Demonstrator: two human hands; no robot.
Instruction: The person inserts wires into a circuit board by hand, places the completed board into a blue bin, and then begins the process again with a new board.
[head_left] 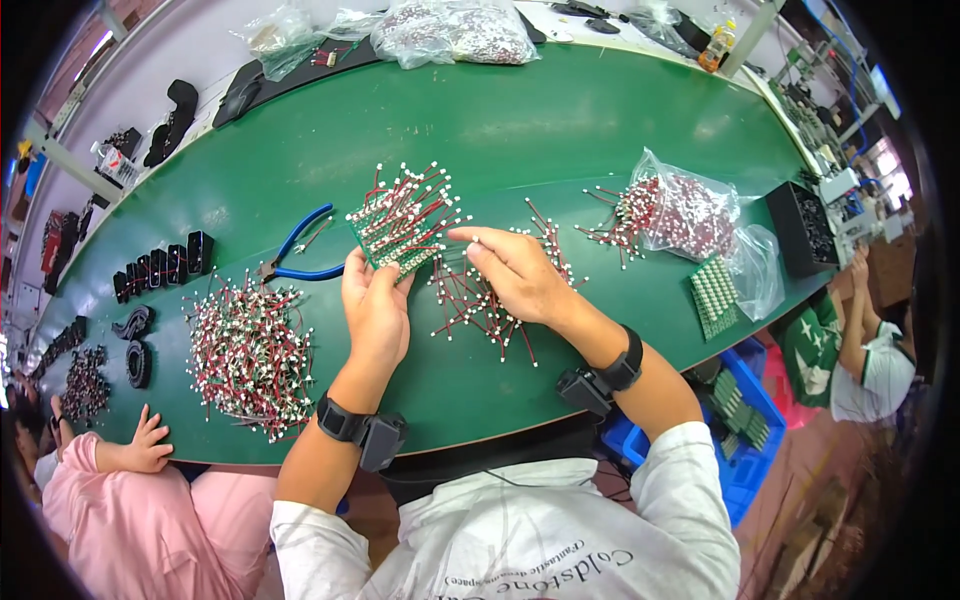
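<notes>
My left hand [375, 315] grips the lower edge of a green circuit board panel [372, 240] above the table, thumb on its face. Red wires with white connectors [415, 190] stand up from the panel. Beside its right edge is my right hand [520, 275], thumb and forefinger pinched together; what sits between the fingertips is too small to make out. Below that hand lies a loose spread of red wires with white plugs [480, 310]. A larger heap of such wires [250, 350] sits left of my left forearm. Blue-handled pliers [310, 275] lie left of the panel.
Toward the right are a clear bag of wires [690, 215], another green panel [712, 298] and a black bin [800, 230]. Black parts [165, 265] line the left side. Another person's hand [148, 445] rests on the near left edge. A blue crate [760, 470] stands below.
</notes>
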